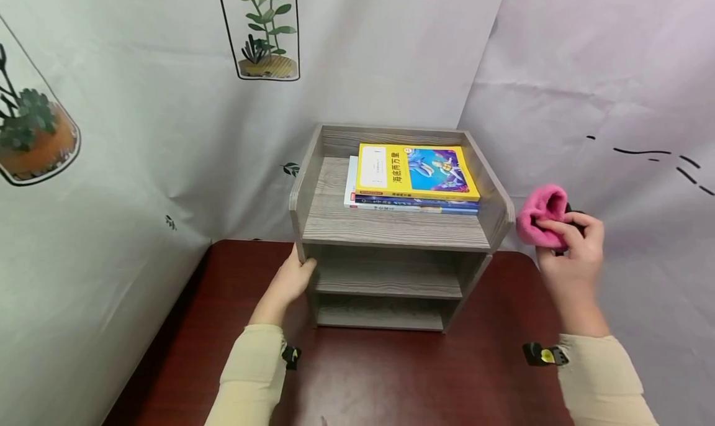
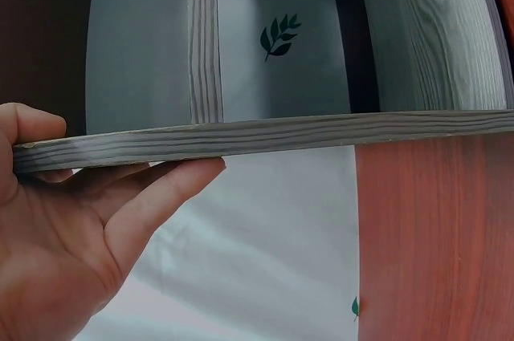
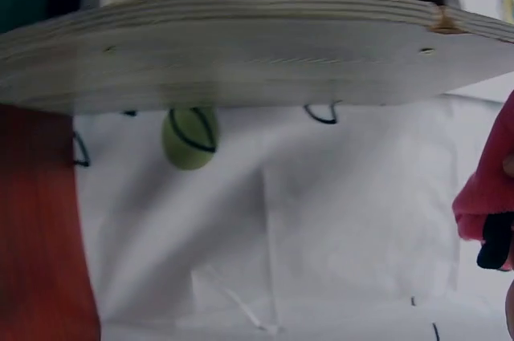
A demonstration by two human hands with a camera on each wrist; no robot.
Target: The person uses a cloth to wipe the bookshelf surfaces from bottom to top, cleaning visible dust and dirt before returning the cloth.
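Note:
A grey wood-grain shelf unit (image 1: 391,228) stands on the dark red table. My left hand (image 1: 292,278) grips its left side panel just below the top tier. In the left wrist view the thumb lies on one side of the panel edge (image 2: 289,133) and the fingers on the other. My right hand (image 1: 575,258) holds a bunched pink cloth (image 1: 534,203) in the air, just right of the top tier's side wall and apart from it. Something black shows beside the cloth; its kind is unclear. At the right wrist view's edge, the pink cloth (image 3: 490,184) is partly cut off.
On the top tier lies a small stack of books, a yellow-covered book (image 1: 385,165) uppermost. Two lower shelves show beneath it. The red table (image 1: 391,376) extends in front of the unit. White sheets (image 1: 380,59) with printed plants hang behind and at both sides.

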